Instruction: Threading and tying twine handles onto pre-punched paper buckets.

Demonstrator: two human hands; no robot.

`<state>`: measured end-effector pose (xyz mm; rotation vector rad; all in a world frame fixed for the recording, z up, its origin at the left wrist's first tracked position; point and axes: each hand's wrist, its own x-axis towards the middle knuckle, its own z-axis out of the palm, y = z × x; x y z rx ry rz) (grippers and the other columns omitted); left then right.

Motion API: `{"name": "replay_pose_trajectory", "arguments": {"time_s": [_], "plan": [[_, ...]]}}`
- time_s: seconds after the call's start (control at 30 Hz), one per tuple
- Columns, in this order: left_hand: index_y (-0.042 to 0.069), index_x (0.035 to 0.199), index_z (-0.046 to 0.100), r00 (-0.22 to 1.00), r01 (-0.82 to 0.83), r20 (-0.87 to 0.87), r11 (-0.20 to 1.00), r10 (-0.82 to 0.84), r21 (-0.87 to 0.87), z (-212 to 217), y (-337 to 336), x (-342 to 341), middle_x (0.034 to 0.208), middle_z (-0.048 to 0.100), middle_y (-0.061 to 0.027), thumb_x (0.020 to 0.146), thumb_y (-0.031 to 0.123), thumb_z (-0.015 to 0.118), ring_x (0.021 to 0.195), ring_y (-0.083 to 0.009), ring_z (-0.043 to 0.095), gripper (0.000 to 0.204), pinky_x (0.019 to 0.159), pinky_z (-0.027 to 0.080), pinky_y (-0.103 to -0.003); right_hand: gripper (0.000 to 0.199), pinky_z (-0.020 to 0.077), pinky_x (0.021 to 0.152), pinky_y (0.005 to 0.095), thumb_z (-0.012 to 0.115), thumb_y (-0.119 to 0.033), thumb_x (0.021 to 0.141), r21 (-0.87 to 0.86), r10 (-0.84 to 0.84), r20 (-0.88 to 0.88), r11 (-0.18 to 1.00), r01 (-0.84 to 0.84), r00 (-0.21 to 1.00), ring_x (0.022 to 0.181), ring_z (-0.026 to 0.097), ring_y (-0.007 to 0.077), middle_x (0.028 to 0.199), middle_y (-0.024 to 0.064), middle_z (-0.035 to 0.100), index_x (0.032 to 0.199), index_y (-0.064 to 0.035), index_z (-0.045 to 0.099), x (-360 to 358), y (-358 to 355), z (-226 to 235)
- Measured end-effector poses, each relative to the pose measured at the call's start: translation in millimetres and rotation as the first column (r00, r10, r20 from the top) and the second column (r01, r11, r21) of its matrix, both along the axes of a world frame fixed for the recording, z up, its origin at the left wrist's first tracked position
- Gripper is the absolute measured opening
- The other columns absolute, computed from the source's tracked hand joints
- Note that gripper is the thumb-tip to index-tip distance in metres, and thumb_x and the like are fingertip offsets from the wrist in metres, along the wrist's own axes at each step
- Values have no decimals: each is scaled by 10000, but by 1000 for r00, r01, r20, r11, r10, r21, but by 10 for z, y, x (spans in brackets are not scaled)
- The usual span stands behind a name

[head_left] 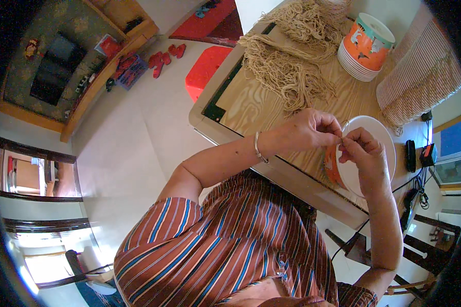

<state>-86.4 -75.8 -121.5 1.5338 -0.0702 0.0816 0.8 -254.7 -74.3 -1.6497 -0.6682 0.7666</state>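
Note:
My left hand (312,130) and my right hand (364,148) meet fingertip to fingertip, both pinched closed. Between them a short bit of thin, light strand seems to show, too small to make out well. Directly beneath is an orange paper tub (334,169) with a broad white round face (385,140) turned up; my right hand hides part of it. Beyond my left hand, a loose heap of tan yarn (287,77) spreads over the wood-grain table (243,110).
A stack of orange and white paper tubs (363,46) stands at the back, beside striped woven fabric (420,82). Black devices (410,156) and cables (422,187) lie at the right edge. A red stool (205,71) is left of the table; red slippers (161,61) are on the floor.

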Motion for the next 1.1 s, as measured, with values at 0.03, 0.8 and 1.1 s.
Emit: {"name": "replay_pose_trajectory", "arguments": {"time_s": [0.03,0.8,1.1], "plan": [[18,975,639,999,18,-30,998,-20,-56,-8,2,-2,867,639,-3,855,85,640,799,-68,577,137,721,483,-234,109,467,638,234,602,-115,883,-6,7,-28,1000,-7,1000,656,572,94,734,8,595,813,-31,604,3,-1,9],[20,1001,619,998,57,24,987,-54,-150,-98,-9,-25,909,632,-7,879,94,648,848,-88,583,146,780,484,-244,137,469,612,245,594,-131,901,-8,1,-133,1000,-2,991,633,553,104,744,24,607,834,-16,626,6,26,50],[15,970,638,995,47,-73,964,-69,-260,-57,0,-11,863,636,-4,879,94,648,783,-80,583,121,722,493,-241,126,482,611,238,614,-123,892,-51,22,3,998,-22,1000,657,579,94,772,19,632,863,-5,646,60,-33,-1]]}}
